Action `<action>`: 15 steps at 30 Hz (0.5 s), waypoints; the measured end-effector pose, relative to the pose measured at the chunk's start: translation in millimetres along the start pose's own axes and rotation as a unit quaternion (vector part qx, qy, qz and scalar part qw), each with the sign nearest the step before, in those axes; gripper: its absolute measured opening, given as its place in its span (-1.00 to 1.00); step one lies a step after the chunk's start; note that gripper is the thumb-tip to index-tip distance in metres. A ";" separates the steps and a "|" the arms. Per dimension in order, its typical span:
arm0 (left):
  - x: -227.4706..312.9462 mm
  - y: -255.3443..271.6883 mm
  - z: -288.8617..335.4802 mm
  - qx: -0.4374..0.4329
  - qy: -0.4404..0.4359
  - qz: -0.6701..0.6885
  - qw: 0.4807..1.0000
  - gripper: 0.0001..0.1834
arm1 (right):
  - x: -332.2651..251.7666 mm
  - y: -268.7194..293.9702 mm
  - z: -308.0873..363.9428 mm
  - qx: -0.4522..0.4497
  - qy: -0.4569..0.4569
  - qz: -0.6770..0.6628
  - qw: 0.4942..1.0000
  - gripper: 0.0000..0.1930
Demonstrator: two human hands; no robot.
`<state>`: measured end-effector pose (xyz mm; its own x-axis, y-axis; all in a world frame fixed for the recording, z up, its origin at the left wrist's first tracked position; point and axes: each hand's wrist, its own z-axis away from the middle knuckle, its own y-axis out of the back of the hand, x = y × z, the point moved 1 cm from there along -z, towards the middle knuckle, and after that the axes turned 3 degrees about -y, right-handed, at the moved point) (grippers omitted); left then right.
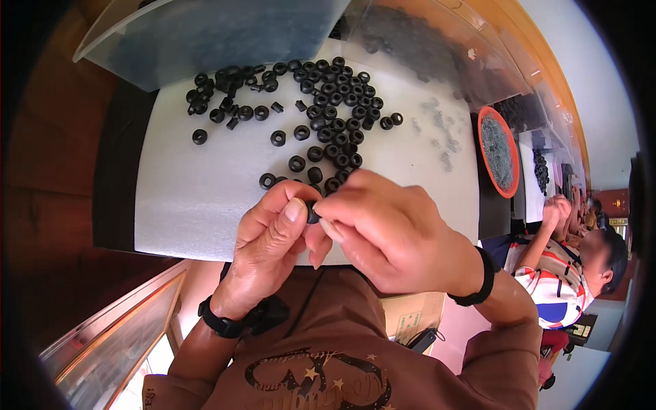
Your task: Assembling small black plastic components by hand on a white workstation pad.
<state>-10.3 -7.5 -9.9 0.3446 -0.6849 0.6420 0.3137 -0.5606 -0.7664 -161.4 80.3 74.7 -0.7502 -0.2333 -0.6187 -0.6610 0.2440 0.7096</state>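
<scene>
My left hand [270, 236] pinches a small black ring-shaped part [313, 213] between thumb and forefinger, just above the near side of a white foam mat [198, 198]. Closed against that part from the right is my right hand [389, 229], its thumb and fingertips pressed together. Whatever it may hold is too small or hidden to make out. Beyond my hands, many loose black rings [338, 123] are spread over the mat, mostly in a heap at the middle. Small silvery coil-like pieces [446, 162] lie scattered to the right.
Two large translucent bins, a left one [205, 41] and a right one [437, 48], stand along the mat's far side. An orange bowl [504, 193] filled with small grey pieces is at the right edge. Farther right, another person [547, 273] sits with raised hands.
</scene>
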 end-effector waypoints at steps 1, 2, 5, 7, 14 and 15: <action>0.5 0.2 0.4 0.004 0.003 -0.004 1.000 -0.63 | 2.3 -1.2 3.9 -0.006 0.019 -0.009 1.000 -0.62; 0.9 1.4 0.3 -0.012 -0.001 0.005 1.000 -0.64 | 1.4 0.3 4.9 -0.010 0.018 -0.008 1.000 -0.57; 1.8 3.4 0.1 -0.037 -0.005 0.024 0.999 -0.64 | -0.5 2.4 5.8 -0.032 0.010 -0.004 0.999 -0.43; 3.1 -0.2 0.4 -0.023 0.002 0.026 0.999 -0.65 | 0.0 1.3 6.7 -0.062 -0.001 -0.003 0.998 -0.35; 4.2 -2.3 0.8 -0.021 0.006 -0.003 1.000 -0.66 | -7.8 18.8 -1.9 -0.101 -0.055 -0.010 0.993 -0.47; 3.6 0.4 2.0 -0.025 0.006 -0.010 1.000 -0.66 | -14.4 32.7 -11.5 -0.110 -0.075 0.000 0.991 -0.51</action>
<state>-7.2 -9.2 -7.8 0.3280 -0.6785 0.6573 0.2749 -0.5972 -0.7535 -172.1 80.8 110.6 -0.7549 -0.0868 -0.6501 -0.6542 0.0299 0.7557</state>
